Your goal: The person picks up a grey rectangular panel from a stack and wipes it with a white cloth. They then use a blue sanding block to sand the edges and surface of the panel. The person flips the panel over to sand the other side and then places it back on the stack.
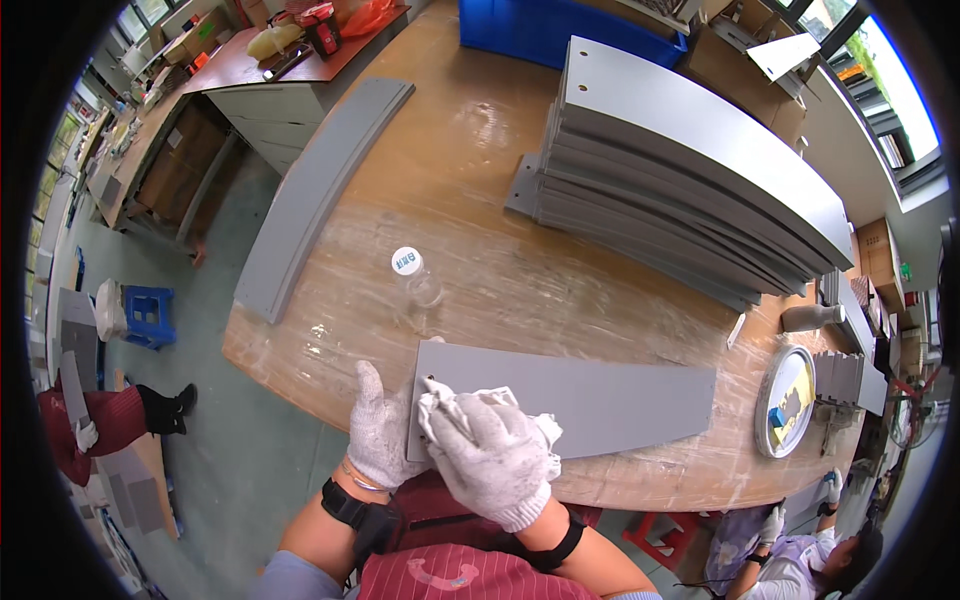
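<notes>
A flat grey panel [620, 400], narrowing slightly toward its right end, lies before me along the near side of the table. At its left end my left hand [383, 430], in a white knit glove, holds the edge; the thumb points up and the other fingers are mostly hidden by the panel. My right hand [490, 450], gloved the same way, is closed over a crumpled white cloth [545, 428] and presses it on the panel's left part, near a small hole. Beyond the panel stands a clear bottle [423, 285] with a white cap.
A tall stack of curved grey panels [690, 140] fills the table's far right. One long grey panel [320, 200] lies along the left edge. A round white lid [787, 400] holds a yellow piece at right. Other people sit at the lower right and stand at left.
</notes>
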Motion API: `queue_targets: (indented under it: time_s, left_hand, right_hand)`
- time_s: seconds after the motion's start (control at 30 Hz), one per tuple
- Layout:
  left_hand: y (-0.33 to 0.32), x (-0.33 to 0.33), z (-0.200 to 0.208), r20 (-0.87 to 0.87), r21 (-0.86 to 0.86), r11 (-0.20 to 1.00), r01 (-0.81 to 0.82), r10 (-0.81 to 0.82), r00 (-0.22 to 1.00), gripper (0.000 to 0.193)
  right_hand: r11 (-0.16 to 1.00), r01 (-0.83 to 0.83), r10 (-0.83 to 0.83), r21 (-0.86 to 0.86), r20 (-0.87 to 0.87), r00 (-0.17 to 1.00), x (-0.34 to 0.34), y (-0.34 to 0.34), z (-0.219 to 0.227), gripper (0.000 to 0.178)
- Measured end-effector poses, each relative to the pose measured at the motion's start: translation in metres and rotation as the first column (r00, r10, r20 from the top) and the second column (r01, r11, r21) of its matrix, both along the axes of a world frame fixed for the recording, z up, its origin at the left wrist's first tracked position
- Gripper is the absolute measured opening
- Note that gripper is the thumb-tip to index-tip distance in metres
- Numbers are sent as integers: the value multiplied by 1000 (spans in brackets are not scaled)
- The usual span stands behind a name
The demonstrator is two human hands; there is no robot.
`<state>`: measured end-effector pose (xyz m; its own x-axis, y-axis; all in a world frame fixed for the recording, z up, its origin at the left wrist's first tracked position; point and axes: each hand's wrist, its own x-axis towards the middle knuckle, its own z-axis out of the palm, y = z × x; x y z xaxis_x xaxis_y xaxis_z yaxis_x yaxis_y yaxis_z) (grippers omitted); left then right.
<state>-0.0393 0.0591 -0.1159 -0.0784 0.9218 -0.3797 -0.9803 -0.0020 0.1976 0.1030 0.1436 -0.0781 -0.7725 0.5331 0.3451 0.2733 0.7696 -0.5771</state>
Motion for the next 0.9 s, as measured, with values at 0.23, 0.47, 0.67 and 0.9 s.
queue_targets:
  time_s: [0.23, 0.47, 0.67, 0.9]
  left_hand:
    - [-10, -2, -4, 110, 59, 997, 57, -64, 992, 95]
    - [0, 5, 8, -85, -75, 997, -37, 31, 996, 99]
    - [-8, 3, 6, -58, 86, 996, -5, 10, 998, 98]
    - [-23, -7, -13, -425, -263, 962, 68, -179, 887, 57]
  right_hand:
    - [692, 693, -720, 202, 258, 644, 120, 83, -55, 36]
    - [997, 2, -19, 72, 231, 973, -37, 5, 11, 41]
    - [962, 262, -268, 75, 86, 960, 30, 42, -9, 39]
    - [620, 752, -784, 223, 229, 578, 233, 143, -117, 37]
